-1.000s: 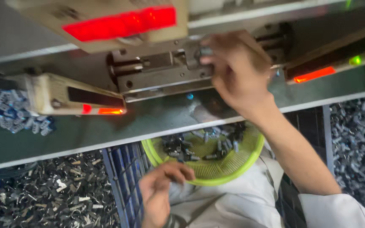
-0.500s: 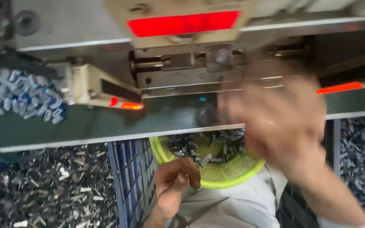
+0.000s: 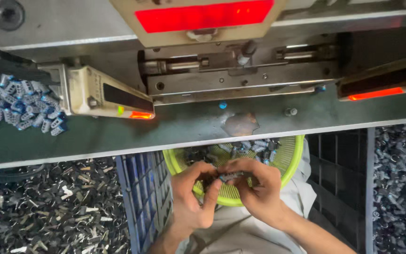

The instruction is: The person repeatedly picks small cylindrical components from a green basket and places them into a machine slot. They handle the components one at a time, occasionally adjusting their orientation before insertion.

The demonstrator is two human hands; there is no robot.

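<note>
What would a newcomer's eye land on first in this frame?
Probably the glowing red panel at top centre, on the machine above the green worktable. Next come the left hand and right hand, meeting at bottom centre over a yellow-green mesh basket of small parts, pinching a small grey part between them. A heap of blue-grey pieces lies at the table's left end.

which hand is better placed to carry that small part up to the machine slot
Right, probably: the right hand pinches the small part and sits under the slot; the left hand is further left.
</note>
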